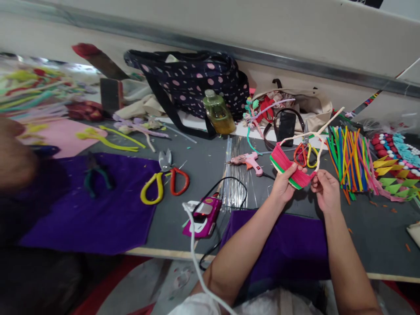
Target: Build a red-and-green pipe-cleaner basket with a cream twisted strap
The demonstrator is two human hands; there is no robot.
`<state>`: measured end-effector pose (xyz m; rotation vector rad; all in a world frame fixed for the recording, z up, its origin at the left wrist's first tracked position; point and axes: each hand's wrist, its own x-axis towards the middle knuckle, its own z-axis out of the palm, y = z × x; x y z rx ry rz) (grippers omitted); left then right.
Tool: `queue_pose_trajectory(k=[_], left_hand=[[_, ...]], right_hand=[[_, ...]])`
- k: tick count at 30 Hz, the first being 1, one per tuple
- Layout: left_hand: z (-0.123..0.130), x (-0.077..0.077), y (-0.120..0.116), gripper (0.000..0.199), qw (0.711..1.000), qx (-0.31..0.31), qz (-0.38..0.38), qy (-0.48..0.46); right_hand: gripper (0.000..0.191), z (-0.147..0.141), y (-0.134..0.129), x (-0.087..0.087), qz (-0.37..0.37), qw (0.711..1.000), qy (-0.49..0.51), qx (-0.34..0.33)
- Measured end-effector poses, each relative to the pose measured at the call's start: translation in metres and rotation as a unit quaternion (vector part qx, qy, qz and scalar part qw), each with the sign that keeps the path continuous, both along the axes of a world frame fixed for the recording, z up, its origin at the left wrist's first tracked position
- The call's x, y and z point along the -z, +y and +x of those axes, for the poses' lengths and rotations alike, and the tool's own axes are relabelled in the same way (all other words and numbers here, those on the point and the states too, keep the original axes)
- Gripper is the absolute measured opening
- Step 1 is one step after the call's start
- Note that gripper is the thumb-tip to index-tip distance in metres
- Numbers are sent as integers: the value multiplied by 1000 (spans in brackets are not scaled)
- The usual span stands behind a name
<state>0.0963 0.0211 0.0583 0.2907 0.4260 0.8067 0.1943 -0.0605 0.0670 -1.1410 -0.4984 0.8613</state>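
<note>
My left hand [285, 184] is closed on a pink strip bundle [284, 158] with green and white along its lower edge, thumb on top. Beside it, my right hand [324, 187] pinches the right end of the bundle, near a cream fuzzy stem [319, 151] that loops up and away from it. Just behind the hands lie scissors with red and yellow handles [306, 154]. A pink glue gun [247, 162] rests to the left, beside thin clear sticks [234, 192]. Purple cloth [295, 240] lies under my forearms.
Left of centre are red-and-yellow-handled scissors [164, 179], pliers [96, 177] and a magenta power strip [206, 216] with a white cable. Behind stand a dotted bag [190, 83] and a bottle [219, 113]. Colourful stems [349, 159] lie right. A person's blurred arm [13, 153] is far left.
</note>
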Motion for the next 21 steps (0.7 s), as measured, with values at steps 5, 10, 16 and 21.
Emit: queue_pose_trajectory(k=[5,10,16,21], left_hand=[[0,0,1,26,1000,-17,2,13],[-1,-1,-1,28,999,-19,28,17],[0,0,-1,24,1000,3,5,11],[1,4,1,10,997,54,-49,-20]], right_hand=[[26,2,0,1,-19,1000,-5,7],[22,1,2,1,-20,999,11,25],[23,1,1,1,-20,1000,16,18],[23,1,-1,0,-9,1000,6,-23]])
